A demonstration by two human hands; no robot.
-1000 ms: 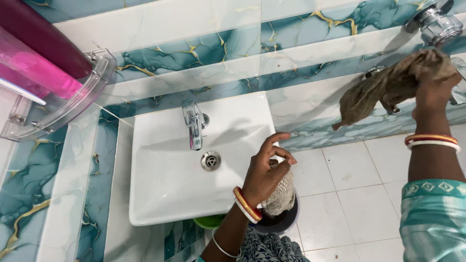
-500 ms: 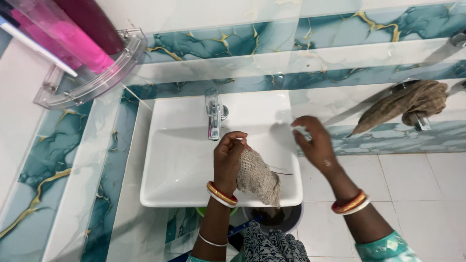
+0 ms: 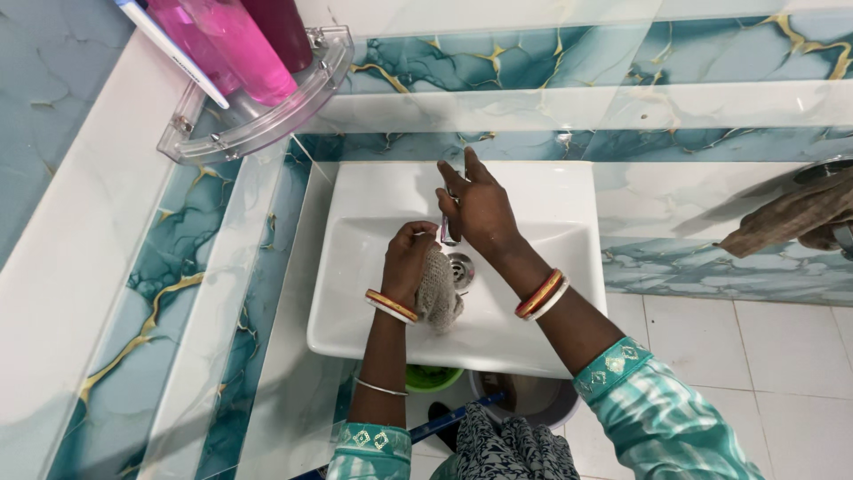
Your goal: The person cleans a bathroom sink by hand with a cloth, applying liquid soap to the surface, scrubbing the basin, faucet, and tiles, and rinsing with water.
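The beige mesh scrubber (image 3: 437,289) hangs over the white washbasin (image 3: 355,302), right beside the drain (image 3: 460,267), bunched in the left hand (image 3: 407,262), whose fingers are curled tight around its top. The right hand (image 3: 480,209) sits on the chrome tap (image 3: 450,229), fingers spread and draped over it, thumb side pressing down. Up on the wall, a clear corner shelf (image 3: 267,116) carries pink bottles (image 3: 227,44). Off to the right, a brown cloth (image 3: 791,218) hangs against the marbled tiles (image 3: 498,58). Below the basin sits a green tub (image 3: 431,378).
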